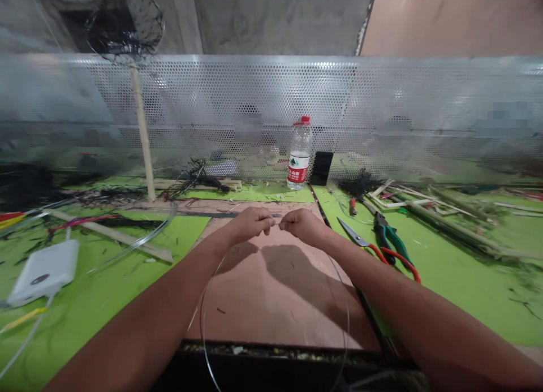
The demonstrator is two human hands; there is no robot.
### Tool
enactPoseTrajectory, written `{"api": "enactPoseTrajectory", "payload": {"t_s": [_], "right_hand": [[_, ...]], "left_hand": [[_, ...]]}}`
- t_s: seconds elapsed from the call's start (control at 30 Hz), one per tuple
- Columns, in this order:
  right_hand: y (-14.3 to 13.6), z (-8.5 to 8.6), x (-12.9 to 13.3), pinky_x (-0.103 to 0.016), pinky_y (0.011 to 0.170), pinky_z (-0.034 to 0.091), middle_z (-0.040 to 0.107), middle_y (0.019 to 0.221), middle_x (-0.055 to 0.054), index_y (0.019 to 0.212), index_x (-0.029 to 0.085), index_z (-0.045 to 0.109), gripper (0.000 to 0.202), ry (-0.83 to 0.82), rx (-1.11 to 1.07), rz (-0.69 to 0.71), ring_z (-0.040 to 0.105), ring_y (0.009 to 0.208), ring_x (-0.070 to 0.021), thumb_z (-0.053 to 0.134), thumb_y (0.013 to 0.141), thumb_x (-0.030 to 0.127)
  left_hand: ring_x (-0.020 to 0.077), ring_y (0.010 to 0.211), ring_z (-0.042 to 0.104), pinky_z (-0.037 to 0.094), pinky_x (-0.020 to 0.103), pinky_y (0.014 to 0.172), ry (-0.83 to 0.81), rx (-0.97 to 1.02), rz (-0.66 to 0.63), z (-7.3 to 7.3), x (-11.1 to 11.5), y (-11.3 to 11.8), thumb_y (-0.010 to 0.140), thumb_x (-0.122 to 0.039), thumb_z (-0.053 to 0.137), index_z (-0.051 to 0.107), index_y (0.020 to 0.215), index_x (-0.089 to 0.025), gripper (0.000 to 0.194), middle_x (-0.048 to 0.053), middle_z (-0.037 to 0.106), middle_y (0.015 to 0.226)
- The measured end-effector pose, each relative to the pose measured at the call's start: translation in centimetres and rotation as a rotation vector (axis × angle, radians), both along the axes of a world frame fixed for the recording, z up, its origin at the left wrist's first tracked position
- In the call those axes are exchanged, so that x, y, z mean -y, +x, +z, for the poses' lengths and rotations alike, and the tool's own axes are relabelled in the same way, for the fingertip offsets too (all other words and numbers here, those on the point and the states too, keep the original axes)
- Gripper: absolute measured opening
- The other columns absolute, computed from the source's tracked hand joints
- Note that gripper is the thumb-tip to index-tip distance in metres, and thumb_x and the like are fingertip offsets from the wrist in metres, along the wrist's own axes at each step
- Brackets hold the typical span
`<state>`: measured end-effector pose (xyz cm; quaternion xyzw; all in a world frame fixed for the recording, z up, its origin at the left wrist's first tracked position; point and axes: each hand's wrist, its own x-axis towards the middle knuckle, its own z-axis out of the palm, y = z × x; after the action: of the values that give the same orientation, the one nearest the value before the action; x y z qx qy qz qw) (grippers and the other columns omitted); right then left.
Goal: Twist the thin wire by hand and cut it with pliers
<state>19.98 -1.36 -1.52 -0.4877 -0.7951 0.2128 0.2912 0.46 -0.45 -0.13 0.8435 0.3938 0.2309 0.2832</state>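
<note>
Both of my hands are close together above the pinkish board [254, 301], with a small gap between their fingertips. My left hand [253, 223] is closed in a pinch, and a thin pale piece shows at its fingertips. My right hand [302, 225] pinches from the other side at the same piece. A clear, thin wire [203, 318] bends in a large loop below the hands, passing behind both forearms and over the board's front edge. Its ends appear to run up to my fingers.
Scissors [356, 233] and green-handled pliers [392, 239] lie right of my right forearm. A water bottle [298, 166] and black phone [321, 168] stand at the back. Left are a white device [44, 270], a wooden strip [114, 233] and an upright stick [143, 132]. Plant stems [453, 228] lie right.
</note>
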Motion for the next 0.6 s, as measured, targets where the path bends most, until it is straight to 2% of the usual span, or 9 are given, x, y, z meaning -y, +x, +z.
{"api": "enactPoseTrajectory", "payload": {"t_s": [0.2,0.33,0.4,0.5,0.6], "right_hand": [[-0.3,0.5,0.6,-0.021,0.052,0.029,0.060,0.063,0.000,0.069,0.017,0.068,0.018,0.085,0.156,-0.040,0.047,0.058,-0.0102,0.053,0.076,0.025],[-0.8,1.3,1.7,-0.022,0.051,0.027,0.061,0.064,-0.002,0.067,0.018,0.067,0.023,0.163,0.259,-0.079,0.046,0.058,-0.0111,0.052,0.079,0.029],[-0.8,1.3,1.8,-0.022,0.052,0.027,0.061,0.065,-0.002,0.067,0.019,0.067,0.023,0.167,0.280,-0.085,0.047,0.059,-0.0116,0.052,0.079,0.030],[-0.5,0.9,1.2,-0.022,0.053,0.028,0.061,0.064,-0.002,0.067,0.019,0.067,0.022,0.149,0.253,-0.070,0.047,0.060,-0.0117,0.051,0.079,0.029],[0.2,0.6,0.2,-0.022,0.055,0.030,0.061,0.063,-0.002,0.067,0.017,0.067,0.023,0.149,0.181,-0.056,0.048,0.059,-0.0117,0.051,0.079,0.028]], "left_hand": [[0.0064,0.043,0.040,0.032,0.020,0.044,-0.367,0.217,-0.023,-0.5,-0.4,0.1,0.075,-0.038,0.053,0.050,0.061,-0.014,0.028,-0.002,0.050,0.052],[0.0039,0.035,0.030,0.021,0.019,0.037,-0.636,0.312,0.028,-1.0,-0.8,0.1,0.071,-0.037,0.058,0.051,0.060,-0.014,0.026,-0.005,0.040,0.043],[0.0029,0.033,0.026,0.016,0.019,0.035,-0.711,0.324,0.053,-1.2,-1.0,0.0,0.070,-0.037,0.059,0.054,0.064,-0.012,0.026,-0.006,0.039,0.042],[0.0024,0.035,0.031,0.021,0.016,0.035,-0.647,0.365,0.043,-1.1,-1.0,-0.1,0.071,-0.041,0.061,0.055,0.075,-0.012,0.030,-0.005,0.047,0.049],[0.0052,0.043,0.045,0.036,0.018,0.042,-0.424,0.413,0.070,-0.7,-0.9,-0.4,0.075,-0.046,0.058,0.054,0.099,-0.015,0.039,0.002,0.061,0.070]]}}
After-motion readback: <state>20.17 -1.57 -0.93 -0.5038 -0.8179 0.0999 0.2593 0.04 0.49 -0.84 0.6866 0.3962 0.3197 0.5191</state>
